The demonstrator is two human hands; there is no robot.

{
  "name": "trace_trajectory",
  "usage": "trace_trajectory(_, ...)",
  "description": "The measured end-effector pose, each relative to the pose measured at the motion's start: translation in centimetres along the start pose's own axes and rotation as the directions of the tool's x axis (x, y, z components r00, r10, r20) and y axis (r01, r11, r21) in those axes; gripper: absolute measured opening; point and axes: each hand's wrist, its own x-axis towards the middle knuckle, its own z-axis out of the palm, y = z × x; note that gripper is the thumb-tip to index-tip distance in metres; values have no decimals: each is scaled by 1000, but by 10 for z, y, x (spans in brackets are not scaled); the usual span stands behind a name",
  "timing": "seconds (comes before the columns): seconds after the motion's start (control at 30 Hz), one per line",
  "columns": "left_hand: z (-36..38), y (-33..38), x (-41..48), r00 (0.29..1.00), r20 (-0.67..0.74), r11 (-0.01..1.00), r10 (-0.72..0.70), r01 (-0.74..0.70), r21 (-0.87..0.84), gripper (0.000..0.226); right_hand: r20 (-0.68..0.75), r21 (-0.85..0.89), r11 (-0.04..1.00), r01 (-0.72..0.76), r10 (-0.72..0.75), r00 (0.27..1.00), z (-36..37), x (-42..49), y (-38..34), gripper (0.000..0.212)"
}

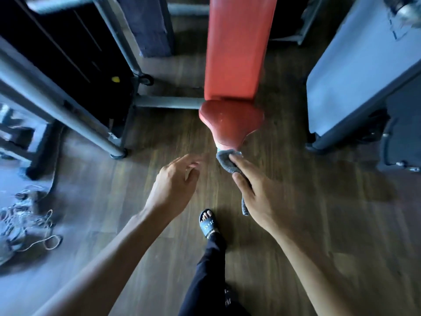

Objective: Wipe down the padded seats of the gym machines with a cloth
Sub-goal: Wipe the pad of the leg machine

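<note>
While the right arm reaches forward from 5 o'clock, the right hand lies palm down at the centre of the view. Its fingers are close together and nearly straight on top of the cloth. The thumb pins the cloth against the side of the forefinger. The cloth is grey. Its front fold touches the narrow near tip of the red seat, and its loose tail hangs below the palm towards 6 o'clock.

The seat is at 12 o'clock from the hands. The red back pad rises directly behind it.

The left arm enters from 7 o'clock. The left hand hangs above the wooden floor, at 9 o'clock from the cloth and apart from it. Its fingers are loosely curved, slightly spread, and hold nothing.

One foot in a dark sandal stands on the floor at 6 o'clock, between the two forearms. The strap carries pale letters that read "JEAN"; whether more letters follow cannot be told.

A grey metal frame stands at 10 o'clock, with a small yellow tag on the black part behind it. A grey pad is at 2 o'clock. A tangle of cords lies at 8 o'clock.
</note>
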Motion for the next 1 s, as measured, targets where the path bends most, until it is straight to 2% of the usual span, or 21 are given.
trace_trajectory(0.1,-35,10,-66,997,-71,1000,-28,29,6,25,98,51,996,77,-81,992,0,-39,-35,41)
trace_trajectory(0.27,-93,1,-161,971,-207,993,-121,121,-11,23,164,99,974,204,-218,962,10,-76,-101,38)
trace_trajectory(0.47,-159,-41,-233,905,-377,979,-200,194,-54,22,307,166,912,375,-409,859,66,-83,-180,40)
trace_trajectory(0.7,-246,-124,-293,792,-508,941,-338,286,-181,22,378,231,825,515,-564,734,178,-86,-275,40)
trace_trajectory(0.93,-359,-252,-352,657,-591,883,-468,366,-293,22,511,287,818,499,-571,642,334,-81,-371,37)
trace_trajectory(1.0,-394,-288,-362,653,-566,864,-504,395,-314,19,517,282,832,478,-552,654,376,-74,-392,36)
